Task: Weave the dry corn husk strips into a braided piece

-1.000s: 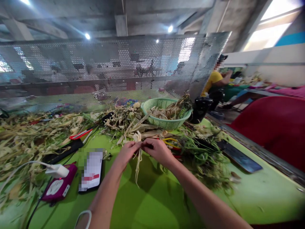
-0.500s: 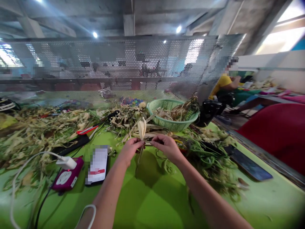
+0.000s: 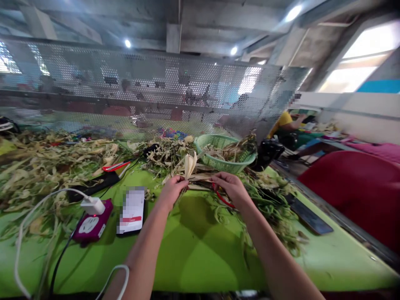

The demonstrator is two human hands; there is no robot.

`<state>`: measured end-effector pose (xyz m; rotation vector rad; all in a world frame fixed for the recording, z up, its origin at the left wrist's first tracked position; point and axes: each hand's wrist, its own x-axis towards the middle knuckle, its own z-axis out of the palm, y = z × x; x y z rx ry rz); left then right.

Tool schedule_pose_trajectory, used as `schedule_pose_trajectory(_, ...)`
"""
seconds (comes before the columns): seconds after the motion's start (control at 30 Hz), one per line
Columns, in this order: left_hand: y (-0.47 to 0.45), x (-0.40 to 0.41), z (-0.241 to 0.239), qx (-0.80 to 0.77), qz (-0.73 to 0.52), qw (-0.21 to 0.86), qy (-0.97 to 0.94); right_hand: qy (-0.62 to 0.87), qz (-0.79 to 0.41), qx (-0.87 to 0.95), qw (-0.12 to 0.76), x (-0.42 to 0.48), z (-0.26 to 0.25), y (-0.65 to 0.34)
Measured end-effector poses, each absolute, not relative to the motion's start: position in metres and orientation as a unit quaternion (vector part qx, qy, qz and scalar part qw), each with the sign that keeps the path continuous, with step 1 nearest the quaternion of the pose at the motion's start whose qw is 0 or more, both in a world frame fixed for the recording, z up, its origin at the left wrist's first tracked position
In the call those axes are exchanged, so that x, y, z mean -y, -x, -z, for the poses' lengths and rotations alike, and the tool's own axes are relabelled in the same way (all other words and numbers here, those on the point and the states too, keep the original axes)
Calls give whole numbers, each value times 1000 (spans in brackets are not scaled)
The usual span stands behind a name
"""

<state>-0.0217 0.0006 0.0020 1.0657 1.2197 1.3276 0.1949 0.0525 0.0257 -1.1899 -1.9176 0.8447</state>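
My left hand (image 3: 173, 191) is closed, its thumb and fingertips pinching the base of a pale dried corn husk (image 3: 190, 165) shaped like a small upright bloom. To the right, my right hand (image 3: 231, 187) is closed in a pinch at about the same height. Tan strips (image 3: 201, 178) appear between the two hands, but whether the right fingers grip one is unclear. A curved red piece (image 3: 222, 197) shows just under the right fingers; I cannot tell if they touch it.
A green basket (image 3: 233, 167) of dry leaves stands behind my hands. Husk heaps (image 3: 56, 166) cover the left; green strips (image 3: 271, 216) lie right. A phone (image 3: 133, 210), a purple power block (image 3: 93, 223) with cables, and another phone (image 3: 311, 214) lie on the green table. A person (image 3: 283, 121) sits far right.
My right hand has moved right, away from the husk, and the curved red piece now shows beneath it. The left hand keeps its pinch. The view has shifted slightly.
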Motion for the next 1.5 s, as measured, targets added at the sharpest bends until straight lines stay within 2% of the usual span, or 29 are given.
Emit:
schedule_pose_trajectory(0.1,25,0,-7,-472,-596,518,-392,523,-217,749,344,-65,-21,-215)
schedule_pose_trajectory(0.23,25,2,-14,-438,-623,532,-371,552,-158,779,253,-66,-11,-232)
schedule_pose_trajectory(0.43,27,4,-16,-411,-626,552,-368,548,-114,812,163,-58,-1,-233)
schedule_pose_trajectory(0.6,30,3,-14,-399,-632,563,-353,560,-98,810,147,-57,-2,-231)
schedule_pose_trajectory(0.73,31,2,-14,-384,-638,575,-340,550,-97,808,188,-52,-6,-233)
schedule_pose_trajectory(0.93,31,0,-10,-364,-640,599,-316,493,-340,688,410,-44,-10,-244)
schedule_pose_trajectory(1.03,31,0,-11,-362,-639,603,-311,457,-428,622,469,-34,-17,-244)
schedule_pose_trajectory(1.13,31,0,-12,-364,-637,607,-306,429,-505,584,469,-27,-30,-240)
schedule_pose_trajectory(1.2,32,-1,-12,-365,-636,608,-305,413,-512,584,475,-27,-40,-236)
schedule_pose_trajectory(1.33,34,-3,-11,-367,-635,604,-312,354,-476,581,557,-36,-64,-231)
schedule_pose_trajectory(1.5,37,-5,-7,-366,-643,590,-322,300,-476,569,599,-39,-93,-227)
